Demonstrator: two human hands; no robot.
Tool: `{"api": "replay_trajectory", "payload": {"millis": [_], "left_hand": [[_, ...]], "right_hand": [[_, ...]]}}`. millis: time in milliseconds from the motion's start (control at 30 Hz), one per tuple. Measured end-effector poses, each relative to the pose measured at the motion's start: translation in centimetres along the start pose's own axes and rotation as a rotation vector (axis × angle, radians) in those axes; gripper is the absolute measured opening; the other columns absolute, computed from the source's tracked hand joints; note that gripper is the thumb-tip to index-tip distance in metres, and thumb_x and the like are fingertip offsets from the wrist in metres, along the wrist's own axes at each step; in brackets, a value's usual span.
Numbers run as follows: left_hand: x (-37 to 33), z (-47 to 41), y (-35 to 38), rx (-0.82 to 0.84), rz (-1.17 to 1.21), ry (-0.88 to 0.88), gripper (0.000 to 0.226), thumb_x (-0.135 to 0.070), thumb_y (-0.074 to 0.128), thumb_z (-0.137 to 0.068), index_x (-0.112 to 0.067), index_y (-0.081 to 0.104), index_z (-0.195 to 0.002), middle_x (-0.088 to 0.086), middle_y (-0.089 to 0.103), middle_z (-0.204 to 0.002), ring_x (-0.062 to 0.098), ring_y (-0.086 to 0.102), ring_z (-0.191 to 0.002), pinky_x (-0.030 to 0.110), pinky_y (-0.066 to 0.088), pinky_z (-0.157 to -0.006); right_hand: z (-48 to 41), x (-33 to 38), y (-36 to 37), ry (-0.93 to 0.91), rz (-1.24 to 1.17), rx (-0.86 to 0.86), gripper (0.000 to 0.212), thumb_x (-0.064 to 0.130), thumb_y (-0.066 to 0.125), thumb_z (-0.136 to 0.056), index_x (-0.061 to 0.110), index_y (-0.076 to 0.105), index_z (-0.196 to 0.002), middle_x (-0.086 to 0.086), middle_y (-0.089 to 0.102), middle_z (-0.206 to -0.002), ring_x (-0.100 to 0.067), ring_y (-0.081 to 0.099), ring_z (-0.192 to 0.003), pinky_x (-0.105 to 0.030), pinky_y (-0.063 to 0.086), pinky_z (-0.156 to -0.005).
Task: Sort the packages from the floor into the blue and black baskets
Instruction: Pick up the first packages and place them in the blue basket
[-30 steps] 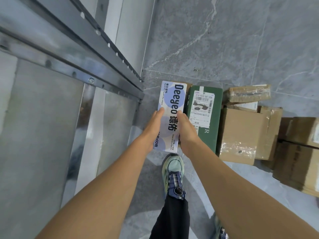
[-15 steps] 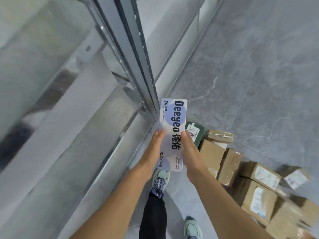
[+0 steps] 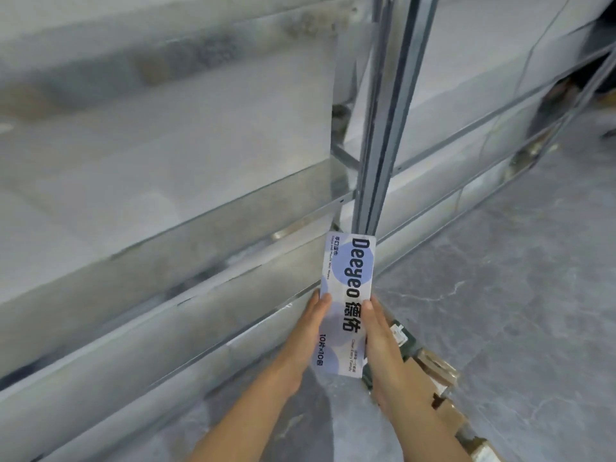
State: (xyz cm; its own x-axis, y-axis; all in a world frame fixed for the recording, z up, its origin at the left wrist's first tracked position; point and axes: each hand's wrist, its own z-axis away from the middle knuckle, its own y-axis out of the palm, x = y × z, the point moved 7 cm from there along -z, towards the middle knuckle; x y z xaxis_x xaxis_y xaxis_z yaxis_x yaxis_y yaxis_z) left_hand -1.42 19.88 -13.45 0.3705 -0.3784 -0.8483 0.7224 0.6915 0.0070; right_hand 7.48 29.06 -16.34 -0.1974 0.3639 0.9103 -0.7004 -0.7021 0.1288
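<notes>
A long white and lilac Deegeo wipes box is lifted in front of me, lengthwise away from my body. My left hand grips its left edge and my right hand grips its right edge, thumbs lying on the top face. Below my right hand, a green package and brown cardboard packages lie on the grey floor, partly hidden by my arm. No blue or black basket is in view.
A metal shelving rack fills the left and top, with its upright post directly behind the box and horizontal rails running left. Grey stone floor stretches to the right.
Both hands have raised the wipes box off the pile. My view has swung up from the floor packages toward the rack, so the packages now sit low at the right.
</notes>
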Motion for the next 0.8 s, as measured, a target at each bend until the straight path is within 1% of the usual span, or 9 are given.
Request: {"api": "replay_trajectory", "payload": {"millis": [67, 133, 200, 333, 467, 600, 700, 733, 800], "left_hand": [[-0.7, 2.6, -1.8, -0.037, 0.024, 0.022, 0.040, -0.054, 0.039, -0.106, -0.045, 0.053, -0.144, -0.020, 0.073, -0.124, -0.006, 0.070, -0.101, 0.006, 0.050, -0.066], [-1.0, 5.1, -3.8, -0.076, 0.057, 0.051, 0.039, -0.053, 0.038, -0.107, -0.047, 0.051, -0.144, -0.021, 0.074, -0.121, -0.002, 0.071, -0.103, 0.009, 0.052, -0.067], [-1.0, 8.0, -6.0, -0.125, 0.099, 0.090, 0.037, -0.050, 0.037, -0.108, -0.047, 0.051, -0.142, -0.026, 0.073, -0.115, -0.007, 0.071, -0.098, 0.007, 0.051, -0.066], [0.4, 14.4, -10.4, -0.205, 0.153, 0.148, 0.038, -0.051, 0.036, -0.108, -0.045, 0.050, -0.142, -0.035, 0.071, -0.111, -0.016, 0.067, -0.096, 0.004, 0.049, -0.066], [3.4, 21.4, -15.4, -0.305, 0.201, 0.158, 0.033, -0.056, 0.035, -0.108, -0.057, 0.047, -0.139, -0.038, 0.066, -0.122, -0.016, 0.064, -0.108, 0.006, 0.050, -0.076], [6.5, 27.3, -21.0, -0.470, 0.217, 0.143, 0.040, -0.053, 0.037, -0.109, -0.043, 0.049, -0.146, -0.020, 0.063, -0.141, 0.001, 0.065, -0.118, 0.018, 0.049, -0.091], [8.8, 33.7, -23.3, -0.548, 0.270, 0.182, 0.041, -0.056, 0.037, -0.107, -0.048, 0.049, -0.145, -0.024, 0.067, -0.134, -0.002, 0.066, -0.118, 0.021, 0.052, -0.090], [9.6, 35.6, -24.0, -0.575, 0.292, 0.194, 0.044, -0.056, 0.037, -0.106, -0.045, 0.049, -0.147, -0.020, 0.067, -0.135, 0.000, 0.066, -0.120, 0.019, 0.053, -0.090], [11.0, 38.9, -25.6, -0.643, 0.332, 0.225, 0.044, -0.051, 0.036, -0.108, -0.037, 0.051, -0.148, -0.012, 0.068, -0.138, 0.003, 0.067, -0.118, 0.013, 0.053, -0.084]], "right_hand": [[1.3, 1.1, 2.2, -0.035, 0.033, 0.036, 0.061, 0.079, 0.046, -0.093, 0.049, 0.049, -0.146, 0.013, 0.066, -0.139, -0.014, 0.066, -0.125, -0.052, 0.049, -0.109], [2.7, 2.1, 4.5, -0.064, 0.043, 0.060, 0.046, 0.064, 0.045, -0.103, 0.044, 0.054, -0.143, 0.010, 0.070, -0.133, -0.015, 0.070, -0.119, -0.047, 0.053, -0.104], [4.5, 2.7, 7.0, -0.078, 0.046, 0.112, 0.037, 0.052, 0.042, -0.106, 0.044, 0.057, -0.138, 0.010, 0.073, -0.127, -0.012, 0.072, -0.113, -0.041, 0.056, -0.097], [9.7, 2.6, 12.6, -0.099, 0.079, 0.290, 0.044, 0.055, 0.041, -0.105, 0.040, 0.053, -0.145, 0.007, 0.072, -0.132, -0.017, 0.070, -0.120, -0.046, 0.055, -0.101], [15.5, 1.5, 18.3, -0.133, 0.155, 0.460, 0.040, 0.047, 0.035, -0.110, 0.035, 0.054, -0.143, 0.010, 0.073, -0.128, -0.007, 0.070, -0.116, -0.021, 0.058, -0.081], [20.9, -1.1, 24.2, -0.096, 0.218, 0.585, 0.047, 0.052, 0.036, -0.109, 0.037, 0.047, -0.152, 0.012, 0.066, -0.141, -0.005, 0.064, -0.125, -0.022, 0.055, -0.084], [24.8, -2.7, 28.5, -0.090, 0.255, 0.696, 0.040, 0.048, 0.034, -0.110, 0.039, 0.053, -0.145, 0.017, 0.069, -0.133, 0.004, 0.067, -0.113, -0.010, 0.054, -0.075], [26.1, -3.3, 29.9, -0.078, 0.278, 0.732, 0.040, 0.049, 0.034, -0.110, 0.040, 0.053, -0.144, 0.019, 0.069, -0.133, 0.004, 0.066, -0.115, -0.011, 0.053, -0.077], [28.4, -4.5, 32.5, -0.065, 0.303, 0.813, 0.041, 0.049, 0.034, -0.111, 0.039, 0.053, -0.146, 0.015, 0.068, -0.135, -0.003, 0.065, -0.121, -0.022, 0.053, -0.092]]}}
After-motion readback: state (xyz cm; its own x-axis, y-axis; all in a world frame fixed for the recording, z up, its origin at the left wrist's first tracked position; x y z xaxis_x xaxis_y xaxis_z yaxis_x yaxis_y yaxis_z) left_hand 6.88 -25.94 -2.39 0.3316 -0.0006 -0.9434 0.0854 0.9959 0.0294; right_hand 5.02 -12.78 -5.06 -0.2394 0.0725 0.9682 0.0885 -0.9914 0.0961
